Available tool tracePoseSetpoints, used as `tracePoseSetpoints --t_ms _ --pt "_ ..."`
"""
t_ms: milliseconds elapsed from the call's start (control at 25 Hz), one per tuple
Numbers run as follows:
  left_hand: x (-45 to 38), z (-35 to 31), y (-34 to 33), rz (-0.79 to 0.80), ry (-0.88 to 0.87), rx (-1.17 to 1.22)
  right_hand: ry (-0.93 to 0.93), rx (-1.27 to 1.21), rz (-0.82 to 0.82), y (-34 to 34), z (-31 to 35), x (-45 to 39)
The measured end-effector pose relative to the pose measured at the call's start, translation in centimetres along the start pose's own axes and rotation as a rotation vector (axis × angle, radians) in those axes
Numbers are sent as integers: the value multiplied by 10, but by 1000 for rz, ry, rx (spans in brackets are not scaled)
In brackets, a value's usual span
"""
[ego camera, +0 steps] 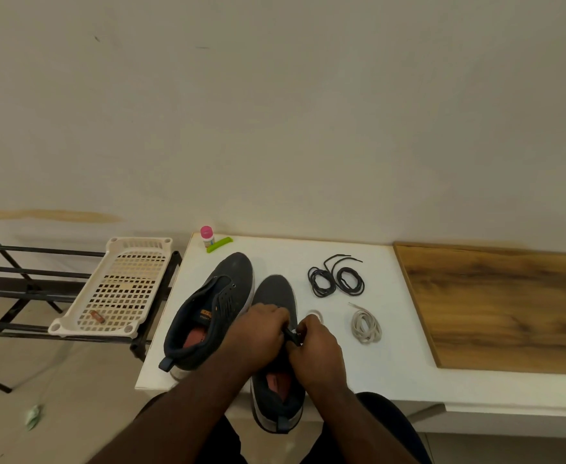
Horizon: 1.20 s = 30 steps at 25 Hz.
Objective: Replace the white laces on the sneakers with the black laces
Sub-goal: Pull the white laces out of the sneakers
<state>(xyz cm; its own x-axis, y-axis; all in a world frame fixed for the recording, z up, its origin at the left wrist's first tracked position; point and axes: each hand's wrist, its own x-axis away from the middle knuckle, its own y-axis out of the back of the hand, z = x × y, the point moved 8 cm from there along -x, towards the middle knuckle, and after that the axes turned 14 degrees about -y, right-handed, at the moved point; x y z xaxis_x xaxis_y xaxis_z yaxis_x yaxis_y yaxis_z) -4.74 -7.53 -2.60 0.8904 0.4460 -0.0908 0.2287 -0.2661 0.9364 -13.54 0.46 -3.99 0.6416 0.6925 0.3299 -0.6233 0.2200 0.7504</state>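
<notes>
White table against the wall. On it, two dark sneakers side by side: left sneaker unlaced, right sneaker under both hands. Left hand and right hand curled, together pinching a dark strip at the eyelets. Black laces coiled far right; white lace bundled just nearer. Beyond, pink-capped bottle.

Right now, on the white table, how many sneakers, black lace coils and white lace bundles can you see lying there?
Sneakers: 2, the left sneaker and the right sneaker under both hands
Black lace coils: 2, one coil and a second
White lace bundles: 1, the white lace bundle
Total: 5
</notes>
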Motion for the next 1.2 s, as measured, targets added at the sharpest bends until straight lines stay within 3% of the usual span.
tracePoseSetpoints --t_ms 160,240,480,600,680,800,1040,1200 --pt "-2 -10 7 -7 -48 -93 -20 -1 -18 4 -1 3" --pt "0 -5 13 -43 -15 -11 -46 1 -33 8 -1 2" --pt "31 57 20 -199 418 421 -57 -6 6 4 -4 -2" --pt "21 35 16 -175 210 329 2 28 28 1 4 -1" --pt "11 19 11 -49 110 138 13 36 26 1 6 -1" --pt "3 20 15 76 118 -53 8 41 9 2 2 -1" --pt "3 14 11 150 88 -95 15 55 2 1 4 -1" --pt "11 54 42 56 128 -143 1 52 9 2 0 -3"
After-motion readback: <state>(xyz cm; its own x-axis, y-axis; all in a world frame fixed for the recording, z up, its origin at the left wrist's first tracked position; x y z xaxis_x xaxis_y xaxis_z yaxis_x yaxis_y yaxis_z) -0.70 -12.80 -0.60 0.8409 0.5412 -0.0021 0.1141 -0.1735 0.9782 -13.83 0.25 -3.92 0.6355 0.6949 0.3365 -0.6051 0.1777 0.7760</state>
